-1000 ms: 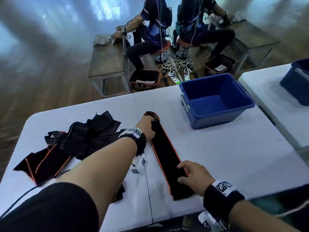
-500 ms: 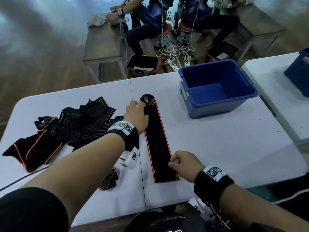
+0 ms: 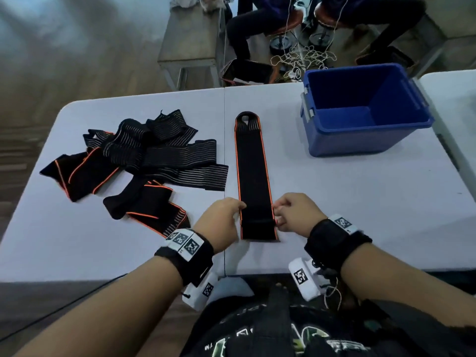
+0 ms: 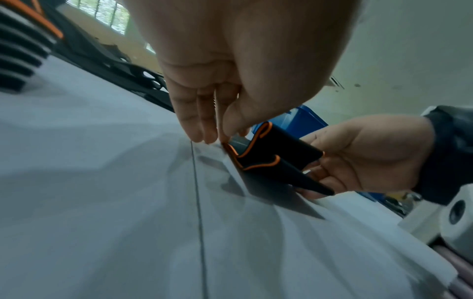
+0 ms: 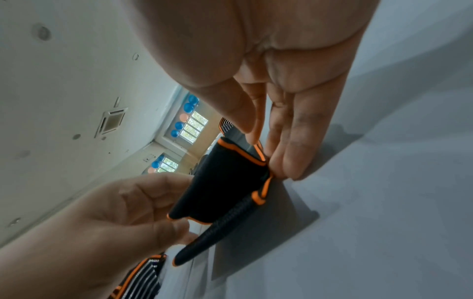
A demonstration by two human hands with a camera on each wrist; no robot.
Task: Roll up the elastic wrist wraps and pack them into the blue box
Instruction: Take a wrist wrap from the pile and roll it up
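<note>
Head view: a long black elastic wrist wrap with orange edging [image 3: 253, 173] lies flat on the white folding table [image 3: 360, 202]. The left hand [image 3: 221, 222] and right hand [image 3: 296, 215] pinch its near end. A heap of black striped wraps [image 3: 144, 161] lies left; the open blue plastic box [image 3: 365, 112] stands far right.

Left wrist view: the left fingertips [image 4: 202, 131] pinch the folded orange edge.

Right wrist view: the right fingertips [image 5: 286, 161] pinch the opposite edge.

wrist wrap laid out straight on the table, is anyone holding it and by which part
Yes: left hand and right hand pinch the wrist wrap at its near end, one on each side edge.
</note>
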